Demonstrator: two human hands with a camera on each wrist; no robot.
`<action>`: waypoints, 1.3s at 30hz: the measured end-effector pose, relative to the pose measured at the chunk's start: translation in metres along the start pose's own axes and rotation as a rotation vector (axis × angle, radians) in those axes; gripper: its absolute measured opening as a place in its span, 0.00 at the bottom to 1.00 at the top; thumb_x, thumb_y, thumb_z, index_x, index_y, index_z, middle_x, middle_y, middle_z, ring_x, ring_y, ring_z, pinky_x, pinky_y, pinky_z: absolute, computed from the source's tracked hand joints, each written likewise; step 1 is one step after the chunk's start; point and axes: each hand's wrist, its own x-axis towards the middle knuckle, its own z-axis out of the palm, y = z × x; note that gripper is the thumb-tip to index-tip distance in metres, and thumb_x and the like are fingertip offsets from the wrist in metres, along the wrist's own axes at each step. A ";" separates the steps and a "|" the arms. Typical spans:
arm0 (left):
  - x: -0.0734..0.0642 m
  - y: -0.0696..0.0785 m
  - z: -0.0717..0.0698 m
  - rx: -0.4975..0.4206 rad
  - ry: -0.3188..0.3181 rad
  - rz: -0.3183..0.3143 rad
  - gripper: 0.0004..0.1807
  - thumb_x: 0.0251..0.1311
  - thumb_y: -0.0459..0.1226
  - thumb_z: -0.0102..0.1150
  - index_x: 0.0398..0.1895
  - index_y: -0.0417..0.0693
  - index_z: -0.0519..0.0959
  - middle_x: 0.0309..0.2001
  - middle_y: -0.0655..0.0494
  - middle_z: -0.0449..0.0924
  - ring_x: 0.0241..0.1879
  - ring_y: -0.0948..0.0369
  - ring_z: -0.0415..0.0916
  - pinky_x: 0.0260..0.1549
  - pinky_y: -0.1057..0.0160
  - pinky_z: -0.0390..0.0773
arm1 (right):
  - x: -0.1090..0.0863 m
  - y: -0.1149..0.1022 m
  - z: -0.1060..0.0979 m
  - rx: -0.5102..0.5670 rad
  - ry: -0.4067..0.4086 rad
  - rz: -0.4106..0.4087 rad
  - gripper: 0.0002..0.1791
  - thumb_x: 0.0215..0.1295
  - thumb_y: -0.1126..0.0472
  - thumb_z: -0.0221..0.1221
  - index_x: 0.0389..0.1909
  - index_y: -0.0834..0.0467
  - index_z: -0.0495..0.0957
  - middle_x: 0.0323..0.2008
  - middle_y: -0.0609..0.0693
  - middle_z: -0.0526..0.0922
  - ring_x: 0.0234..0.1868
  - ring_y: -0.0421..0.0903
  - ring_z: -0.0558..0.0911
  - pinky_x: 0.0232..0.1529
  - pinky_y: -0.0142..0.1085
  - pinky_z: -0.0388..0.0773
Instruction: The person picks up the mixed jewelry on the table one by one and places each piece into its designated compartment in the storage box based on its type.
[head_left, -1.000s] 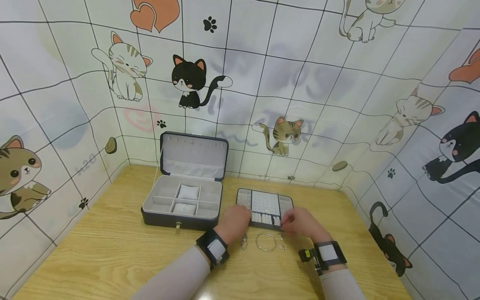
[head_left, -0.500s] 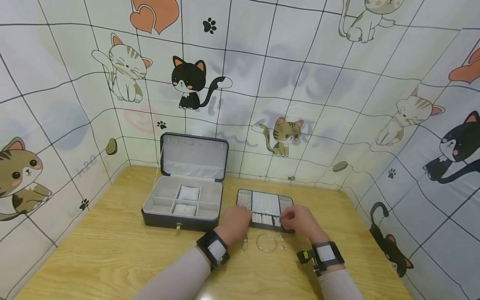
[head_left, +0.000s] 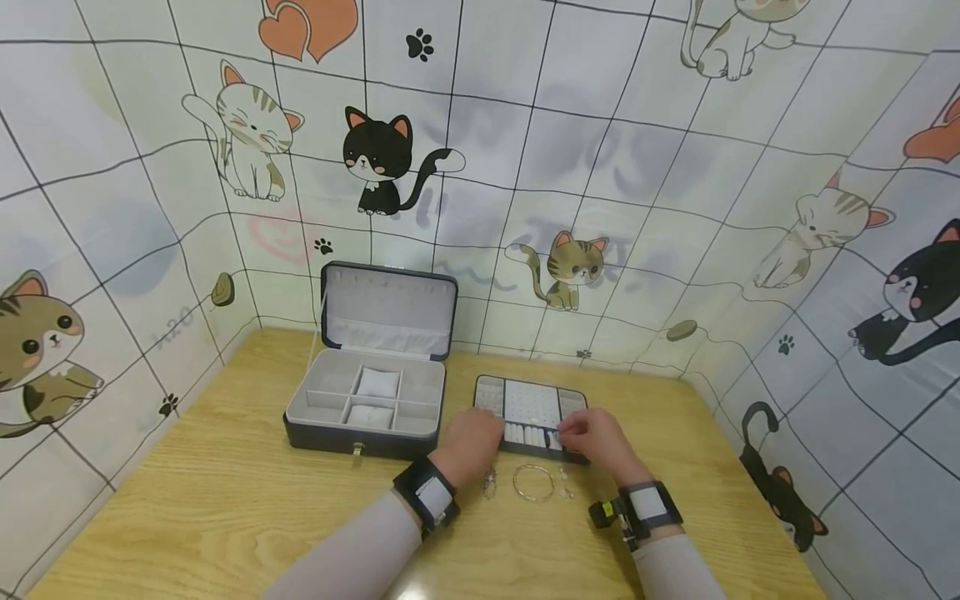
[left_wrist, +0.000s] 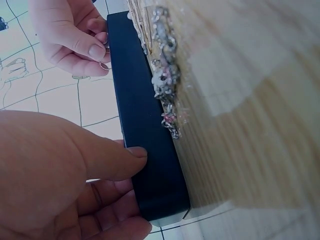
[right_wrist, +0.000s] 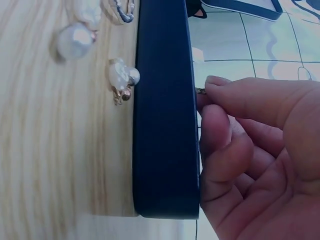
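A dark-blue jewelry tray [head_left: 534, 403] with a light lining and ring rolls lies on the table in the head view. My left hand [head_left: 468, 446] grips its left front corner, the thumb pressed on the tray's dark side in the left wrist view. Over the right end of the ring rolls, my right hand [head_left: 606, 442] pinches a small thin metal ring [left_wrist: 104, 65] between thumb and fingertips; most of it is hidden. In front of the tray lie a charm bracelet [left_wrist: 164, 75], a thin gold bangle [head_left: 533, 501] and pearl earrings [right_wrist: 120, 77].
An open jewelry box [head_left: 322, 436] with small cushions in its compartments stands left of the tray, its lid [head_left: 390, 312] raised. Cat-print cloth walls [head_left: 480, 200] rise behind and beside the wooden table [head_left: 247, 508].
My right hand has shifted slightly up and to the left over the ring rolls, with its wrist following. The left hand keeps its place on the tray.
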 end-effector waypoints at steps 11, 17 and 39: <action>0.000 -0.001 -0.005 -0.004 -0.001 0.004 0.02 0.64 0.38 0.69 0.39 0.54 0.86 0.31 0.57 0.83 0.32 0.59 0.80 0.25 0.62 0.79 | 0.000 -0.008 0.003 -0.045 0.033 0.013 0.03 0.62 0.66 0.72 0.36 0.58 0.89 0.32 0.50 0.90 0.33 0.43 0.84 0.36 0.36 0.82; 0.001 -0.001 -0.005 -0.010 -0.007 -0.003 0.03 0.65 0.37 0.68 0.40 0.54 0.86 0.32 0.57 0.83 0.33 0.59 0.80 0.26 0.61 0.80 | 0.000 -0.013 0.005 -0.117 0.047 -0.015 0.03 0.62 0.66 0.73 0.35 0.58 0.89 0.31 0.49 0.90 0.33 0.42 0.84 0.36 0.37 0.83; 0.000 -0.001 0.000 -0.009 -0.024 -0.008 0.03 0.66 0.38 0.68 0.40 0.55 0.86 0.32 0.58 0.83 0.33 0.60 0.80 0.28 0.61 0.80 | -0.002 -0.010 0.003 -0.232 0.018 -0.119 0.05 0.66 0.67 0.70 0.40 0.57 0.91 0.41 0.52 0.92 0.41 0.45 0.86 0.49 0.48 0.85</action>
